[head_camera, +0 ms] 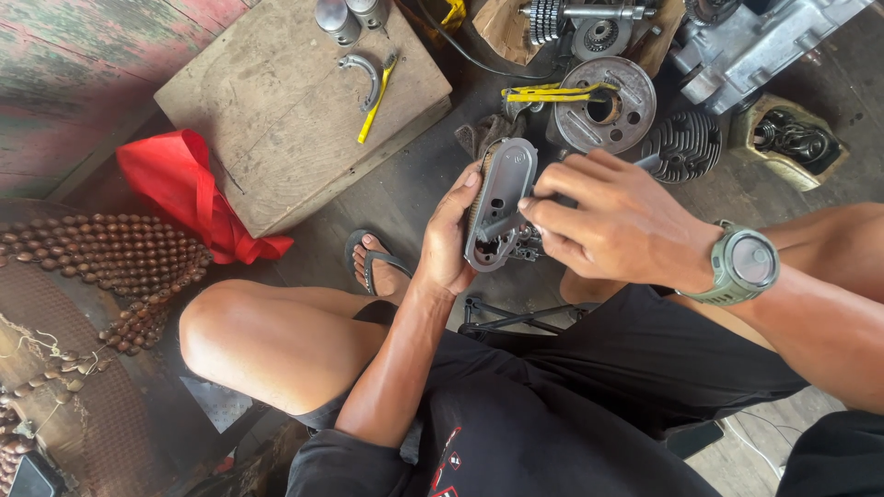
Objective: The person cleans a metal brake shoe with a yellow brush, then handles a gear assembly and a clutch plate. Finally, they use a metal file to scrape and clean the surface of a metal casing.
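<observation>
My left hand [448, 241] grips the grey oblong engine cover [500, 202] above the dark workshop floor [405, 189]; my right hand [615, 223] pinches what looks like a small fitting inside it. Wooden board [276, 101] lies nearby.

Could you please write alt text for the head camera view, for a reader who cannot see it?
A seated person's left hand holds an oval grey metal cover upright while the right hand, with a green watch on its wrist, works at a small part on it. Beyond lie a wooden board, a red cloth and engine parts on the floor.
</observation>
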